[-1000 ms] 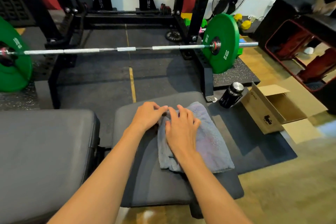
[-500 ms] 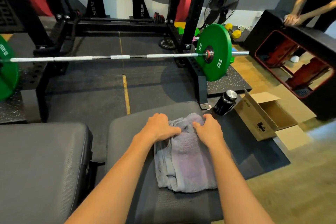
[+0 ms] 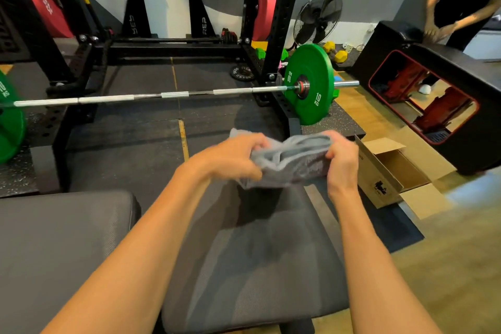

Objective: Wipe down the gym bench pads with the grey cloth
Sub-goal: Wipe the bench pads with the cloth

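Nearest the camera, two bare forearms reached forward over the seat pad [image 3: 244,266], a dark grey cushion with a fine textured cover. To its left, across a narrow gap, lay the larger back pad [image 3: 59,247] of the same bench. Above the far end of the seat pad, both hands held the grey cloth [image 3: 292,163] clear of the cushion. The left hand [image 3: 233,157] was clamped on the cloth's left side, fingers curled around bunched fabric, and the right hand [image 3: 341,163] was pinched shut on its right edge, so the cloth hung crumpled and folded between them. Its shadow fell on the pad below. Just right of the right hand, an open cardboard box [image 3: 390,171] sat on the floor. Beyond the hands, a barbell [image 3: 162,95] stretched across the black rubber matting, with a green plate [image 3: 309,84] marked 10 KG on its right end. Behind it stood a black rack [image 3: 279,16], and a fan [image 3: 318,19] by the wall.
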